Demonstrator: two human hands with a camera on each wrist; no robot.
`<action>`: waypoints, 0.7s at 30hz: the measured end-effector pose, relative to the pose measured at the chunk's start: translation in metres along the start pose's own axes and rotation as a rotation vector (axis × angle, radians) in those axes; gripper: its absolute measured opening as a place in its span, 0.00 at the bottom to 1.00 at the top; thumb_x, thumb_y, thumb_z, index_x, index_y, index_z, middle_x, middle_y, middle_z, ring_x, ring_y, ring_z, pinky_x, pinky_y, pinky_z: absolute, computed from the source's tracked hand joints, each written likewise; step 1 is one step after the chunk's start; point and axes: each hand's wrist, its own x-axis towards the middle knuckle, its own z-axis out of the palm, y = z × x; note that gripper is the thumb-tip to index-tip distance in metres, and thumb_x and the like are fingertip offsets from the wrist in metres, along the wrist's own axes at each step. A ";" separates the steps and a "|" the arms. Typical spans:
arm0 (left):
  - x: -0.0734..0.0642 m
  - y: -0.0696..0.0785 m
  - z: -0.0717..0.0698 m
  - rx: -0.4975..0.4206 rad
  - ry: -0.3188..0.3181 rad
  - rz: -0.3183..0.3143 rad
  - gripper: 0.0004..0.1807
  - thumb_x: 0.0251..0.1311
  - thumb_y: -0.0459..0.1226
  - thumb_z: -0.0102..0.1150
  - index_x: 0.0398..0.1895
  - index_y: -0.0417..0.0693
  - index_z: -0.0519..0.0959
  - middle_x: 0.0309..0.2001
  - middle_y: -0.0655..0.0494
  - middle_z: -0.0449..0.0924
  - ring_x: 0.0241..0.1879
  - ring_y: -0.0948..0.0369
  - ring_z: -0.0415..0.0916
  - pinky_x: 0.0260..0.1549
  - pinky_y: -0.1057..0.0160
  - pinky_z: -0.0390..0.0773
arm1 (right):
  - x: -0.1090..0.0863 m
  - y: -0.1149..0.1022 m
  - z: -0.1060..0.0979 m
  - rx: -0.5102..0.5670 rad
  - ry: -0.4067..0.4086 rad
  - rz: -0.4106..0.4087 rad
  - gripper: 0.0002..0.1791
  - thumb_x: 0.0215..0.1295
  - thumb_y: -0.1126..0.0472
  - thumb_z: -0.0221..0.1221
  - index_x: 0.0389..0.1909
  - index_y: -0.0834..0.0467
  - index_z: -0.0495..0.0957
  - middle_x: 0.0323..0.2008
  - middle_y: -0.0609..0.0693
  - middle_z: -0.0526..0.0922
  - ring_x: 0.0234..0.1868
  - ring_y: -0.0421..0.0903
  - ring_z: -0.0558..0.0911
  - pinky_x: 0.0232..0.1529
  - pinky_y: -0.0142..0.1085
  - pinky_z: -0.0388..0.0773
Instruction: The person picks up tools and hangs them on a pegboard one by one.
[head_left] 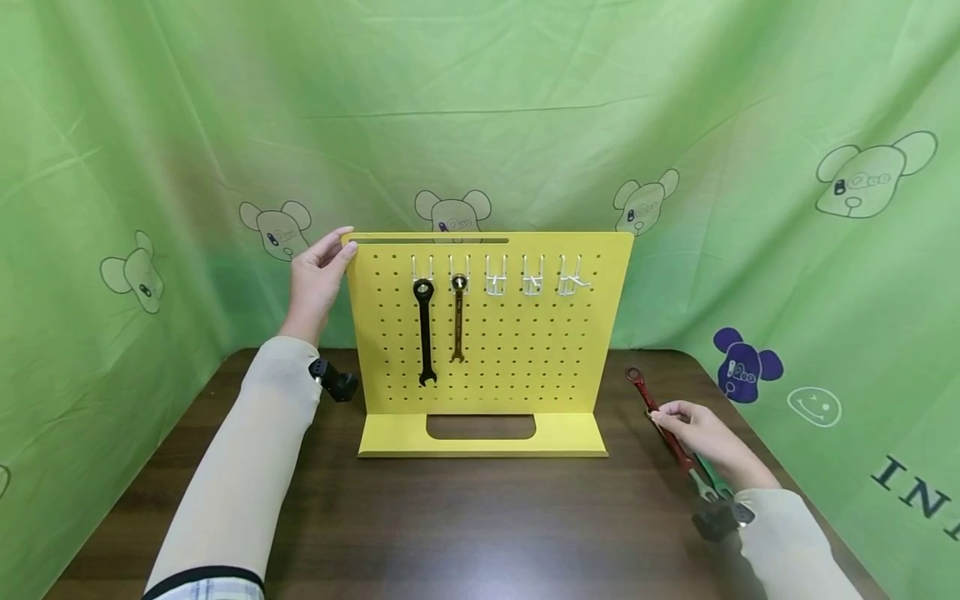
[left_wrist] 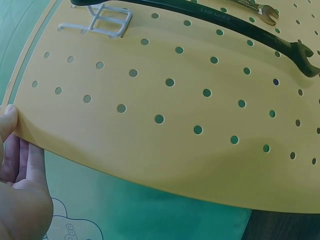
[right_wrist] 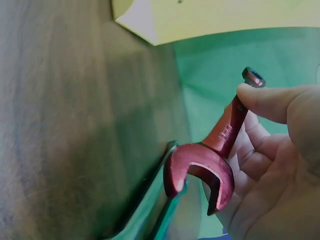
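My left hand (head_left: 318, 282) holds the upper left corner of a yellow pegboard (head_left: 617, 258), thumb in front and fingers behind the edge. At the right of the table my right hand (head_left: 708, 437) pinches a red combination wrench (right_wrist: 227, 131) between thumb and fingers. Its open jaw points back toward the wrist and its ring end away. Beneath it lies a green wrench (head_left: 712, 475), partly covered by the red one and the hand. On the board's two leftmost hooks hang a black wrench (head_left: 425, 333) and a smaller bronze-coloured wrench (head_left: 459, 321), ring ends up.
Further right on the board, three white wire hooks (head_left: 532, 283) carry nothing. The board stands on a yellow base (head_left: 397, 437) with a cut-out, on a dark wooden table (head_left: 450, 525). A green cloth (head_left: 525, 108) with printed bear heads surrounds the table.
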 end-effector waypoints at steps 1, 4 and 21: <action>0.000 0.000 0.000 0.000 0.001 0.001 0.20 0.67 0.43 0.64 0.62 0.54 0.81 0.54 0.53 0.78 0.51 0.63 0.73 0.56 0.64 0.76 | -0.001 -0.002 0.000 0.016 -0.005 -0.003 0.22 0.76 0.53 0.55 0.51 0.71 0.72 0.27 0.48 0.69 0.28 0.42 0.68 0.28 0.34 0.68; 0.000 -0.001 0.000 -0.007 0.002 0.001 0.20 0.67 0.43 0.64 0.62 0.54 0.81 0.54 0.53 0.79 0.51 0.63 0.73 0.56 0.65 0.76 | -0.005 -0.007 0.001 0.041 -0.011 -0.022 0.22 0.76 0.53 0.55 0.52 0.71 0.71 0.25 0.46 0.67 0.25 0.41 0.67 0.25 0.35 0.68; -0.001 0.000 -0.001 -0.025 0.003 0.016 0.20 0.66 0.41 0.65 0.61 0.52 0.82 0.48 0.58 0.79 0.48 0.65 0.73 0.52 0.68 0.77 | 0.001 -0.045 0.014 0.120 -0.075 -0.164 0.17 0.76 0.56 0.56 0.50 0.68 0.72 0.22 0.51 0.69 0.18 0.42 0.70 0.16 0.38 0.73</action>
